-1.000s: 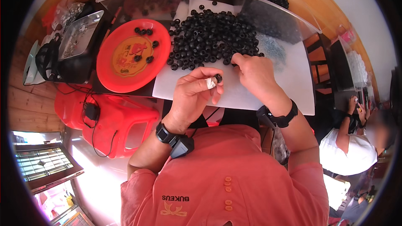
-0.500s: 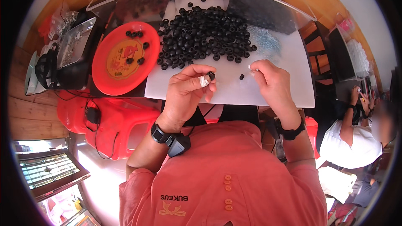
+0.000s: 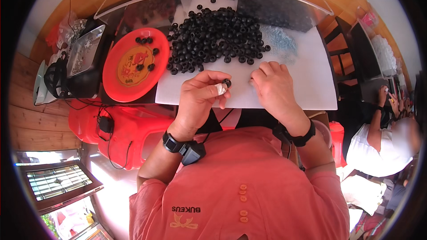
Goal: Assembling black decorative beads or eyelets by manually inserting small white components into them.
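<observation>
A small round black part with a hole (image 3: 227, 82) is pinched between the thumb and fingers of my left hand (image 3: 198, 98). White tape (image 3: 221, 89) wraps that thumb's tip. To its right, my right hand (image 3: 276, 90) is low over the white board (image 3: 311, 75), its fingers bent and pressed together. What those fingertips hold, if anything, is hidden. Beyond both hands lies a large heap of similar black parts (image 3: 213, 40). On the left, a red plate (image 3: 111, 78) carries several more of them.
Pale blue bits (image 3: 283, 43) are scattered right of the heap. Two clear bins (image 3: 149, 15) (image 3: 284, 11) with black parts stand at the back. A metal tray (image 3: 86, 46) is far left, above red stools (image 3: 126, 138). Another person (image 3: 378, 140) sits at far right.
My right hand has moved left and down to the board, where a small black piece lay; that piece is no longer visible. My left hand still holds the round part.
</observation>
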Action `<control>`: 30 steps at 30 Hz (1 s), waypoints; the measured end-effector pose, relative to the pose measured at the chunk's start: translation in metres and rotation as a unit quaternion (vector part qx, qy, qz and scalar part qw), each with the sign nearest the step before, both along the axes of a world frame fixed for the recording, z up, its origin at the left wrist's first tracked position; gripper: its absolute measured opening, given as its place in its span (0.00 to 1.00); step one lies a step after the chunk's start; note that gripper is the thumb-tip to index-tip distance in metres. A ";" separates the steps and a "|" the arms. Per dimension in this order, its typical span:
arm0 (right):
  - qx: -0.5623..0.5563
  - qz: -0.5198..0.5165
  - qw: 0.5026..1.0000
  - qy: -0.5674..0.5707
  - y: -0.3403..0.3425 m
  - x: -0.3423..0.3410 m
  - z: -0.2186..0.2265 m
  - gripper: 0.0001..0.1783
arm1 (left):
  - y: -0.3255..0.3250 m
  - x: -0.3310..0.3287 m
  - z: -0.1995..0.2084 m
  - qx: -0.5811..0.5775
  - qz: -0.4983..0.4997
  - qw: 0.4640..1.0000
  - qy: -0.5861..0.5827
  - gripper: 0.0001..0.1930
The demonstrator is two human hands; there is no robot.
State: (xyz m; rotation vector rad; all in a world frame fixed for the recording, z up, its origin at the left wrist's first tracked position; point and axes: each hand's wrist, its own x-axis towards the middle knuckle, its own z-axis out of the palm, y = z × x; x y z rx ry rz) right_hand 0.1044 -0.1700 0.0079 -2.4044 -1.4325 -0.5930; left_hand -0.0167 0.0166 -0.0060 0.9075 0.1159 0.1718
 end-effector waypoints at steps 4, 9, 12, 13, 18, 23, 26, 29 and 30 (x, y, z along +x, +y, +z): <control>0.054 0.022 0.998 0.013 -0.003 0.001 -0.006 0.07 | -0.004 0.001 0.003 0.032 0.000 0.999 0.003 0.12; 0.149 0.051 0.977 0.144 -0.004 -0.004 0.001 0.08 | -0.008 0.002 0.006 0.051 0.000 0.999 0.003 0.11; 0.196 0.053 0.954 0.219 -0.002 -0.008 0.012 0.08 | -0.015 0.004 0.011 0.053 -0.003 0.998 -0.015 0.12; 0.218 0.053 0.941 0.254 -0.001 -0.008 0.014 0.08 | -0.017 0.007 0.012 0.053 -0.001 0.998 -0.017 0.12; 0.214 0.074 0.942 0.249 0.002 -0.005 0.024 0.09 | -0.018 0.017 0.004 0.045 -0.009 0.999 0.028 0.12; 0.181 0.082 0.957 0.212 0.007 -0.006 0.031 0.10 | -0.019 0.016 0.000 0.067 -0.011 0.998 0.013 0.13; 0.154 0.102 0.965 0.187 0.012 -0.006 0.031 0.11 | -0.021 0.017 -0.001 0.073 -0.003 0.997 0.001 0.13; 0.138 0.102 0.970 0.172 0.016 -0.008 0.031 0.11 | -0.019 0.018 -0.002 0.079 -0.004 0.997 0.016 0.12; 0.132 0.098 0.973 0.163 0.016 -0.009 0.031 0.11 | -0.019 0.018 -0.001 0.076 -0.007 0.997 0.018 0.11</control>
